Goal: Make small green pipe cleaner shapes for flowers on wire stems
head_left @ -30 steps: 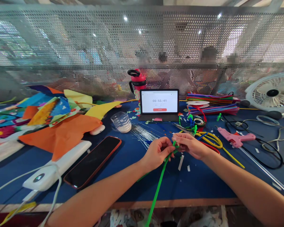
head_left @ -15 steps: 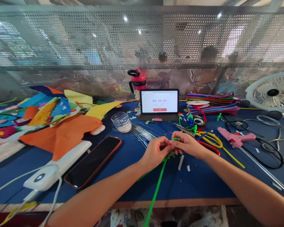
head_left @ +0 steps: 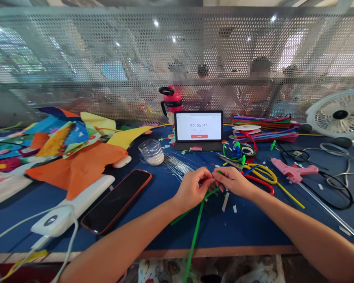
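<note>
My left hand [head_left: 194, 188] and my right hand [head_left: 232, 181] meet over the blue table, fingertips pinched together. Between them they grip a green pipe cleaner [head_left: 197, 230], whose long end hangs down past the front table edge. Another green length pokes out to the left beneath my left wrist. The part inside my fingers is mostly hidden; a bit of green shows at the right fingertips. Small white paper scraps [head_left: 225, 202] lie just below my right hand. Behind my hands is a bundle of thin silvery wires [head_left: 177, 164].
A phone [head_left: 116, 200], a white power bank [head_left: 72, 208] and orange felt [head_left: 79, 165] lie left. Behind stand a clear plastic cup [head_left: 151, 152], a tablet [head_left: 199, 127] and a pink bottle [head_left: 172, 102]. Rightward are yellow pipe cleaners [head_left: 267, 173], a pink glue gun [head_left: 295, 171] and a fan [head_left: 339, 114].
The hanging end of the green pipe cleaner has swung slightly to the right. My fingers have shifted a little around the piece, still pinching it.
</note>
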The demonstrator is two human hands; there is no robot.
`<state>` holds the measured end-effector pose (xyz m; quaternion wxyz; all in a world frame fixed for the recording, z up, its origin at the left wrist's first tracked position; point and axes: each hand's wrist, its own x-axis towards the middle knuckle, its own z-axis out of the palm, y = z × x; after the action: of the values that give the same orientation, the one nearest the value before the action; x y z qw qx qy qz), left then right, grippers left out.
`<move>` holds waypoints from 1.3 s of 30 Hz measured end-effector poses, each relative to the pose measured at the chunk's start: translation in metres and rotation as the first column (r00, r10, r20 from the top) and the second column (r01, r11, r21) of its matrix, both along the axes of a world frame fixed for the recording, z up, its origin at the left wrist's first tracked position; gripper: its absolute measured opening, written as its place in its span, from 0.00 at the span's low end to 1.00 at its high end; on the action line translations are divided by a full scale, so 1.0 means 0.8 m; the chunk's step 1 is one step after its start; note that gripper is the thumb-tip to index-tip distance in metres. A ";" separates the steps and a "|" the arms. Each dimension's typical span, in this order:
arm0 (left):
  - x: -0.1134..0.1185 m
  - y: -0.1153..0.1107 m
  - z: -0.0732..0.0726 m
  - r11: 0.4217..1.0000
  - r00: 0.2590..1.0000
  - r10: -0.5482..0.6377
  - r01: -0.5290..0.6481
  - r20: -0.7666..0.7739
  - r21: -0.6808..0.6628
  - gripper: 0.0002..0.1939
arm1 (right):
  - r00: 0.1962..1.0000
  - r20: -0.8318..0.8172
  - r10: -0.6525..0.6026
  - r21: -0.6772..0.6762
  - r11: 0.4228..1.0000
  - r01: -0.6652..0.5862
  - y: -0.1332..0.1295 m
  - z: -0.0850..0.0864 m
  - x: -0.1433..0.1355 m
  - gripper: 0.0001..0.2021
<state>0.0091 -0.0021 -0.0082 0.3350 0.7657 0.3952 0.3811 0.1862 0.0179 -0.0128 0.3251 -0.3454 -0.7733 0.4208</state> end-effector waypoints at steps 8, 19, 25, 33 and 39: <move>-0.009 0.006 -0.008 0.931 0.944 0.091 0.032 -0.316 0.364 0.07 | 0.997 -0.027 -0.075 -0.015 0.997 0.074 -0.005 -0.001 -0.010 0.21; 0.001 0.009 0.006 0.791 0.875 -0.073 0.343 0.479 -0.507 0.16 | 0.987 0.080 -0.143 0.380 0.919 0.102 -0.013 0.017 0.001 0.16; 0.002 0.014 -0.002 0.640 0.837 -0.081 0.460 0.542 -0.615 0.16 | 0.989 0.124 -0.079 0.515 0.857 0.004 -0.010 0.014 0.002 0.14; -0.002 0.012 0.003 0.733 0.853 -0.153 0.437 0.499 -0.521 0.16 | 0.991 0.121 -0.058 0.487 0.873 -0.008 -0.011 0.013 0.002 0.15; -0.005 0.015 0.003 0.879 0.930 -0.229 0.325 0.289 -0.349 0.16 | 0.985 0.170 -0.023 0.413 0.910 -0.050 -0.008 0.016 0.003 0.17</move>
<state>0.0050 0.0100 -0.0060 0.5775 0.6805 0.3056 0.3317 0.1886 0.0112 0.0003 0.3208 -0.2979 -0.8723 0.2178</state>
